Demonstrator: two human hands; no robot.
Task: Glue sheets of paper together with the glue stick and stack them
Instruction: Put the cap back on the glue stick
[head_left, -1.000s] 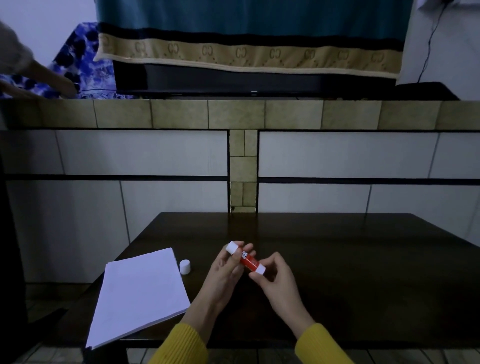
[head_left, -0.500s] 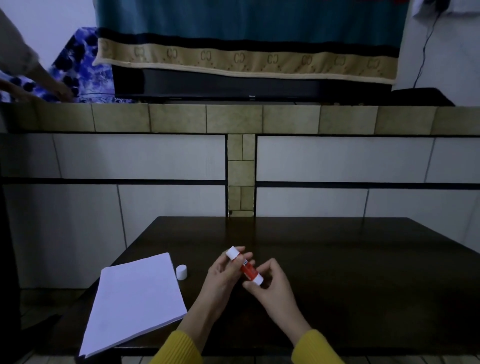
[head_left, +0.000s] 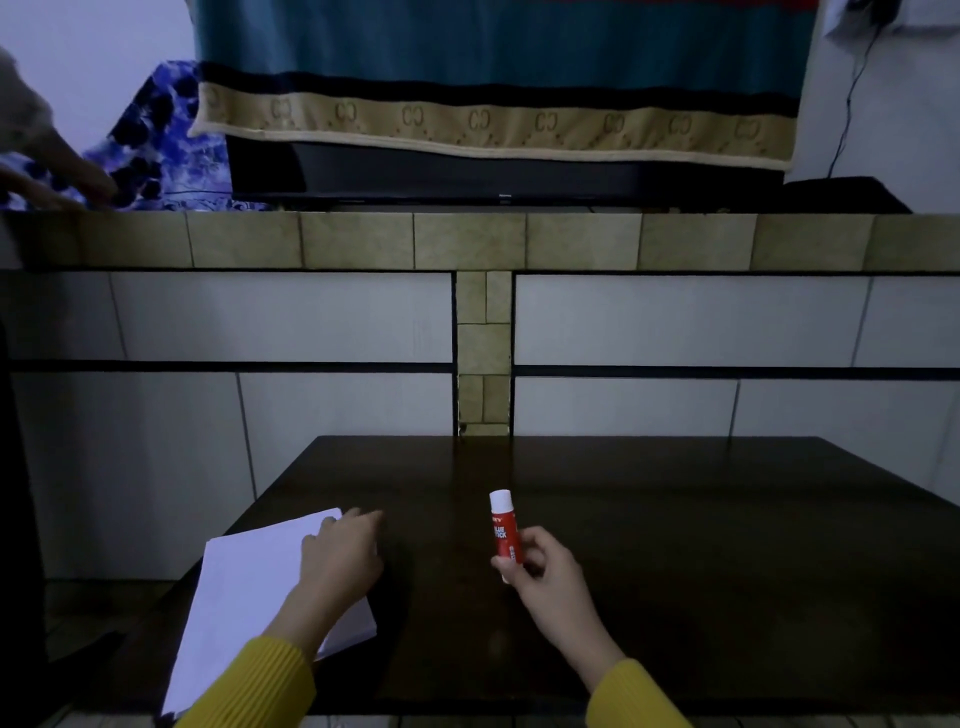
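A stack of white paper (head_left: 249, 597) lies at the left front of the dark wooden table (head_left: 675, 519). My left hand (head_left: 337, 556) rests palm down on the stack's far right corner, its fingers loosely stretched toward the table. The small white cap that lay beside that corner is hidden by the hand. Upright above the table's middle stands a red glue stick (head_left: 505, 530) with a white top, held by its lower end in my right hand (head_left: 545, 577).
A tiled wall with a beige ledge (head_left: 467, 239) rises just behind the table. On the ledge stands a dark screen under a teal and tan cloth (head_left: 493, 104). Another person's hand (head_left: 57, 176) is at the far left, on blue patterned fabric.
My left hand let go of the glue stick and moved left onto the paper's corner, covering the cap. My right hand kept the stick and turned it upright.
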